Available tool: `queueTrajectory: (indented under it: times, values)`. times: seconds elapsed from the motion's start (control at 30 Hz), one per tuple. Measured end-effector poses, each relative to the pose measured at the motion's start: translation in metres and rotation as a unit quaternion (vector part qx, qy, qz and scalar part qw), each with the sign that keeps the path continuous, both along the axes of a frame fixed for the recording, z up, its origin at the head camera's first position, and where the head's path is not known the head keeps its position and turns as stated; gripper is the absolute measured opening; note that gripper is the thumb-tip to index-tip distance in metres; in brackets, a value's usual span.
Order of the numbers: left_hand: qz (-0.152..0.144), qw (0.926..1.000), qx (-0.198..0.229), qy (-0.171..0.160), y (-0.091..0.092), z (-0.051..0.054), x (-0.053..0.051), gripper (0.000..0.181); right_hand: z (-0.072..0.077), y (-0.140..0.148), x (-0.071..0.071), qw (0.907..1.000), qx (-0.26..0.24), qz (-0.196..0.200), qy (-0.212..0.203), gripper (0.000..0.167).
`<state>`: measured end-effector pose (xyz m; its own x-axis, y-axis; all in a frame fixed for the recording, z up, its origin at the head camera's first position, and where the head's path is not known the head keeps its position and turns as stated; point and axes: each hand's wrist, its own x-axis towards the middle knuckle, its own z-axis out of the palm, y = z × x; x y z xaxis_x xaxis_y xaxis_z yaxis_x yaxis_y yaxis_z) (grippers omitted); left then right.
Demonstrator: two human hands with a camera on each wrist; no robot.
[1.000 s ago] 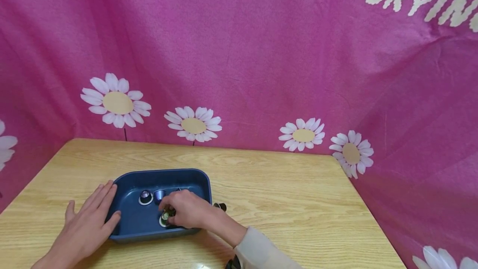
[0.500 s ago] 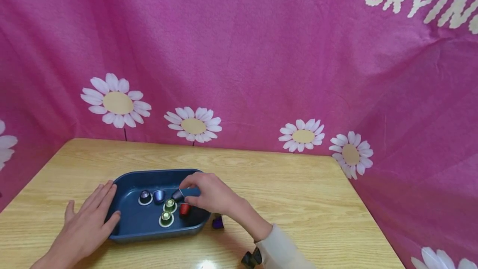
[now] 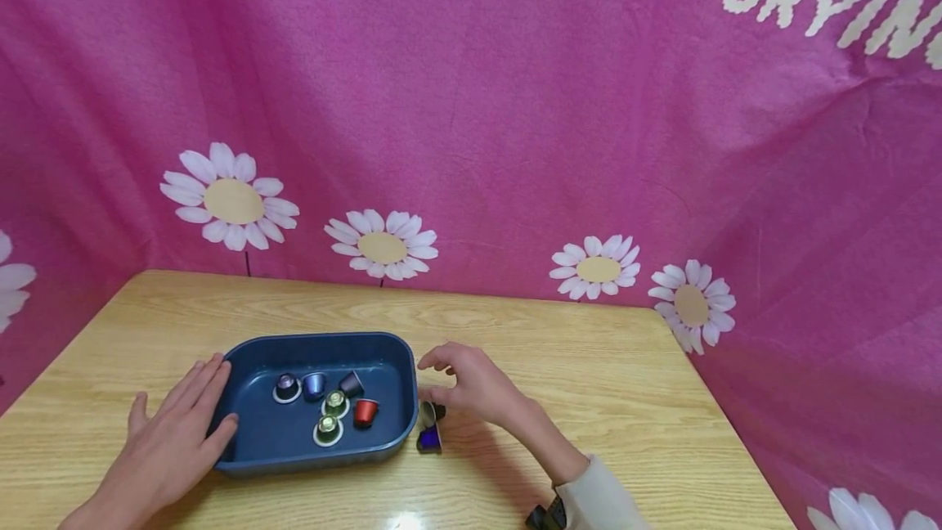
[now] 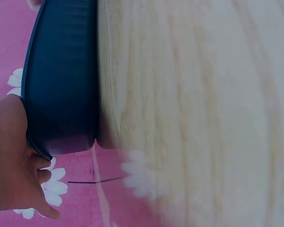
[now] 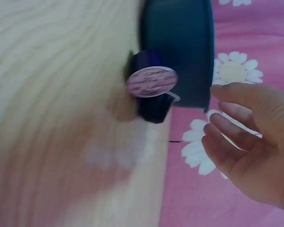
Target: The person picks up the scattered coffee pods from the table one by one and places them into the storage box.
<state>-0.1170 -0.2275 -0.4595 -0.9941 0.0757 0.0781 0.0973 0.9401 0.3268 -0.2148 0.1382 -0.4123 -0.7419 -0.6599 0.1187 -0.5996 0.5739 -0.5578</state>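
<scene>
A dark blue tray (image 3: 309,462) on the table holds several coffee capsules: a purple capsule (image 3: 286,387), a blue capsule (image 3: 314,386), a dark grey capsule (image 3: 352,384), a red capsule (image 3: 365,412) and two green ones. My left hand (image 3: 165,440) rests on the tray's left rim with straight fingers. Just beyond the right wall, my right hand (image 3: 474,383) hovers with loosely bent fingers and holds nothing. Below its fingertips a dark blue capsule (image 3: 430,438) and a darker capsule (image 5: 154,109) lie against the tray's outside, partly overlapping.
The wooden table (image 3: 574,407) extends to the right of the tray. Behind and beside it hangs a pink cloth (image 3: 478,121) printed with daisies and lettering.
My right hand has let go of the dark grey capsule inside the tray and moved right, out over the capsules beside the wall. My left hand has stayed on the rim.
</scene>
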Motion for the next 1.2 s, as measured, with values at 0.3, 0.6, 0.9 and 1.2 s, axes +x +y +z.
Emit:
queueTrajectory:
  times: [0.3,0.6,0.9,1.2]
  values:
    - [-0.002,1.0,0.002,0.005,-0.001,-0.001,0.001,0.07,-0.018,0.013,-0.002,0.9985,0.04,-0.002,-0.037,0.032]
    - [-0.003,1.0,0.003,0.007,0.0,-0.001,0.001,0.07,-0.029,0.014,-0.006,0.9977,0.031,0.004,-0.061,0.031]
    - [0.002,1.0,0.002,0.008,0.001,-0.001,0.0,0.071,-0.035,0.012,-0.006,0.997,0.047,0.019,-0.059,0.029]
    - [0.0,0.9999,0.001,0.01,0.0,-0.002,0.001,0.07,-0.038,0.011,-0.007,0.998,0.041,0.013,-0.046,0.024]
